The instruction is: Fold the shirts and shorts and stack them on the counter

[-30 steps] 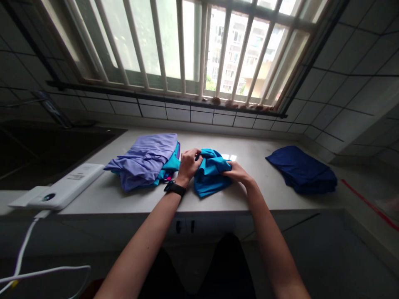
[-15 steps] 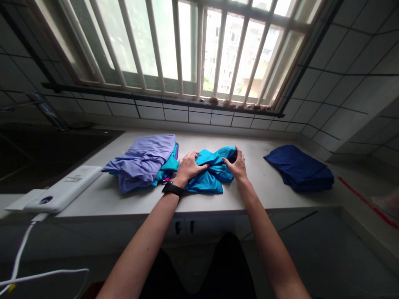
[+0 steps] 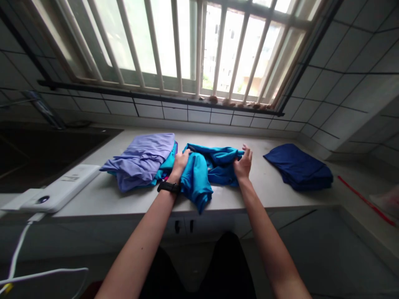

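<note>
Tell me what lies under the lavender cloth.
Turquoise fabric shows beneath the lavender cloth, with slivers of purple and pink at the right side; anything deeper is covered.

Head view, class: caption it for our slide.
Left hand and right hand hold a crumpled blue cloth on a white counter.

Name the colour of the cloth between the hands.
The cloth is turquoise blue, in the head view.

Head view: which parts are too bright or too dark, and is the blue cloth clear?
In the head view, the window glares with daylight; lower in that view, the cabinet fronts lie in shadow; at its centre, the blue cloth shows folds, slightly soft.
</note>
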The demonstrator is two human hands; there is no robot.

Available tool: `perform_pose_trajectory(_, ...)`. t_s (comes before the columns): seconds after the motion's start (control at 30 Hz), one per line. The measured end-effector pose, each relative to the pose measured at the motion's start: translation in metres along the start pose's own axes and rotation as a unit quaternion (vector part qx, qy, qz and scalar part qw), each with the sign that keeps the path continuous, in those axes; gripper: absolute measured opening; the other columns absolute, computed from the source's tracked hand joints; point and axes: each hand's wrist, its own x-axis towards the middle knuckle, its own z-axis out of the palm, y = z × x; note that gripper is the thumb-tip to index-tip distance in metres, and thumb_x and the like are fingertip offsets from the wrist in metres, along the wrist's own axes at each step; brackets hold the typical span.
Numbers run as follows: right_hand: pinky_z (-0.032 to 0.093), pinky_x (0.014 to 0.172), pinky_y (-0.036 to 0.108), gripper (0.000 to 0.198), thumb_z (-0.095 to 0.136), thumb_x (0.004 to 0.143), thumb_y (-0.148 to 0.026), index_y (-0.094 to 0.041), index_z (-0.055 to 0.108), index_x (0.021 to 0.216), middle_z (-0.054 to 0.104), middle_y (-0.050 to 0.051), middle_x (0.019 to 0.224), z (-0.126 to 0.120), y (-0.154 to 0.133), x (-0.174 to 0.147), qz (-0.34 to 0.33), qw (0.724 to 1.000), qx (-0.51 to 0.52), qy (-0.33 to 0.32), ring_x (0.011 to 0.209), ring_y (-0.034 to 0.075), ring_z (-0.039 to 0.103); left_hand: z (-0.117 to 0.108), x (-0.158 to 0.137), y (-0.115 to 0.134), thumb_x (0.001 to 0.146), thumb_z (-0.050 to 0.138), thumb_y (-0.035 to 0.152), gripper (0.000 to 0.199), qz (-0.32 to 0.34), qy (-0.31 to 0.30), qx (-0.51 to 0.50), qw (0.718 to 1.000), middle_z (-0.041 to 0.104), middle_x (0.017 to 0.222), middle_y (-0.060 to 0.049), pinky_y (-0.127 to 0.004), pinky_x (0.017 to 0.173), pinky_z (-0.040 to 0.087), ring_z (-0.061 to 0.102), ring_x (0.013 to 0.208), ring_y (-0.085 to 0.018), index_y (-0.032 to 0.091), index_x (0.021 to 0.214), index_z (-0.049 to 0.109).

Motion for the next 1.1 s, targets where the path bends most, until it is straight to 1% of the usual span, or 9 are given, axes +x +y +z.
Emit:
perform_pose_trajectory(0.27,0.046,0.109,0.054,0.037,0.072,0.084,-0.047,-0.022,0.072,0.111,0.067,0.014,0.110,0.009,0.005,-0.006,0.040,0.980,-0.074,-0.181,0.116,0.035,0.062,0.014,-0.009,-0.007,0.053,0.096,0.037,0.076,-0.006,-0.052,0.102,0.993,0.070,0.125,-0.020,-0.050,0.106,0.052,0.067,0.123,-0.037,0.017,0.116,0.059)
perform_pose_trajectory(0.47,0.052,0.099,0.040,0.026,0.074,0.075,-0.026,-0.026,0.072,0.101,0.068,0.005,0.107,0.003,-0.006,-0.008,-0.096,0.937,0.052,-0.331,0.104,0.025,0.066,0.015,-0.011,-0.004,0.060,0.090,0.034,0.051,0.039,-0.115,0.076,0.990,0.076,0.107,-0.012,-0.049,0.103,0.054,0.071,0.111,-0.034,0.019,0.103,0.066)
perform_pose_trajectory(0.53,0.053,0.099,0.041,0.018,0.065,0.078,-0.019,-0.025,0.069,0.094,0.067,0.006,0.104,0.001,-0.007,-0.005,-0.085,0.953,0.054,-0.286,0.102,0.025,0.066,0.015,-0.012,0.001,0.067,0.085,0.033,0.039,0.035,-0.103,0.066,0.992,0.076,0.100,-0.009,-0.046,0.100,0.056,0.072,0.105,-0.032,0.019,0.097,0.066)
perform_pose_trajectory(0.63,0.048,0.109,0.048,0.022,0.053,0.085,-0.015,-0.024,0.064,0.102,0.061,0.013,0.116,-0.005,-0.006,0.001,-0.016,0.997,0.023,-0.073,0.120,0.030,0.060,0.014,-0.011,0.007,0.081,0.070,0.029,0.018,0.057,-0.032,0.056,0.996,0.072,0.093,-0.006,-0.041,0.098,0.056,0.070,0.099,-0.026,0.020,0.093,0.061)
perform_pose_trajectory(0.7,0.042,0.116,0.053,0.035,0.046,0.087,-0.012,-0.022,0.061,0.118,0.055,0.018,0.131,-0.008,-0.006,0.004,0.004,0.999,0.001,0.045,0.137,0.033,0.050,0.015,-0.011,0.010,0.085,0.063,0.024,0.013,0.072,0.024,0.055,0.996,0.068,0.091,-0.004,-0.038,0.098,0.055,0.068,0.097,-0.023,0.020,0.096,0.058)
perform_pose_trajectory(0.77,0.039,0.118,0.055,0.044,0.045,0.086,-0.009,-0.021,0.058,0.126,0.053,0.019,0.136,-0.009,-0.008,0.004,-0.013,0.997,-0.021,0.067,0.142,0.033,0.046,0.015,-0.012,0.011,0.083,0.063,0.023,0.015,0.072,0.035,0.064,0.995,0.067,0.091,-0.004,-0.038,0.096,0.055,0.068,0.096,-0.023,0.021,0.097,0.057)
perform_pose_trajectory(0.9,0.051,0.104,0.044,0.022,0.056,0.090,-0.016,-0.021,0.070,0.106,0.069,0.012,0.114,-0.001,-0.015,-0.005,-0.107,0.985,-0.034,-0.130,0.113,0.027,0.065,0.016,-0.018,0.013,0.076,0.066,0.028,0.015,0.064,-0.049,0.085,0.993,0.070,0.091,-0.005,-0.037,0.091,0.054,0.068,0.093,-0.025,0.020,0.088,0.060)
perform_pose_trajectory(1.0,0.054,0.088,0.033,0.014,0.072,0.090,-0.030,-0.022,0.076,0.101,0.075,0.006,0.098,0.003,-0.016,-0.011,-0.158,0.931,-0.018,-0.328,0.091,0.021,0.069,0.016,-0.020,0.012,0.074,0.066,0.030,0.015,0.050,-0.062,0.087,0.993,0.071,0.088,-0.005,-0.036,0.086,0.052,0.068,0.089,-0.025,0.020,0.084,0.062)
perform_pose_trajectory(1.1,0.050,0.087,0.032,0.018,0.074,0.089,-0.024,-0.023,0.079,0.107,0.077,0.004,0.099,0.003,-0.013,-0.011,-0.150,0.919,-0.094,-0.352,0.092,0.021,0.070,0.016,-0.016,0.008,0.071,0.070,0.030,0.017,0.027,-0.026,0.095,0.995,0.068,0.079,-0.002,-0.035,0.083,0.051,0.065,0.082,-0.023,0.020,0.081,0.062)
